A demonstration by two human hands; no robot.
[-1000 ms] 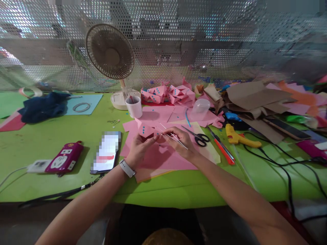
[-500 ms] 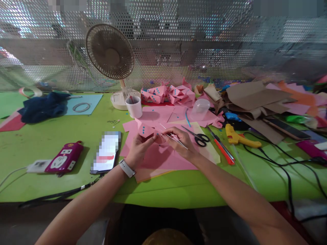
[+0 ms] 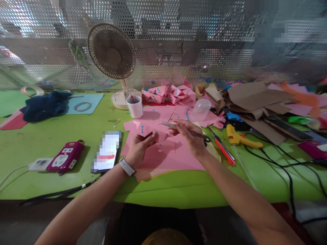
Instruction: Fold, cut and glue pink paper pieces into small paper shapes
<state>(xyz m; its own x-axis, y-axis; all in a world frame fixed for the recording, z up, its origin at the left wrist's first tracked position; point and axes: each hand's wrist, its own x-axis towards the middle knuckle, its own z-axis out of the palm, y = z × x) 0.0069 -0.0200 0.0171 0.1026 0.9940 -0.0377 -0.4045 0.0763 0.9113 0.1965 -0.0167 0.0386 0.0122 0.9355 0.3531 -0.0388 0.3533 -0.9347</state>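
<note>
My left hand [image 3: 138, 149], with a grey-strapped watch on its wrist, is closed on a folded pink paper piece [image 3: 144, 128] marked with blue dots. Thumb and fingers pinch its lower edge. In my right hand [image 3: 190, 137] are slim metal tweezers [image 3: 167, 125], their tips pointing left above the paper piece and apart from it. Pink paper sheets [image 3: 166, 158] lie under both hands. Black-handled scissors [image 3: 207, 140] are mostly hidden behind my right hand.
Behind stand a white cup [image 3: 134, 107], a fan [image 3: 112, 54] and folded pink paper shapes [image 3: 181, 94]. A phone [image 3: 107, 149] lies left. On the right are an orange cutter [image 3: 224, 149], a yellow glue gun [image 3: 238, 137] with black cables, and brown paper [image 3: 258, 97].
My right hand has moved slightly right and up, away from the paper piece. The tweezers have turned, and their tips are off the paper. My left hand still holds the piece.
</note>
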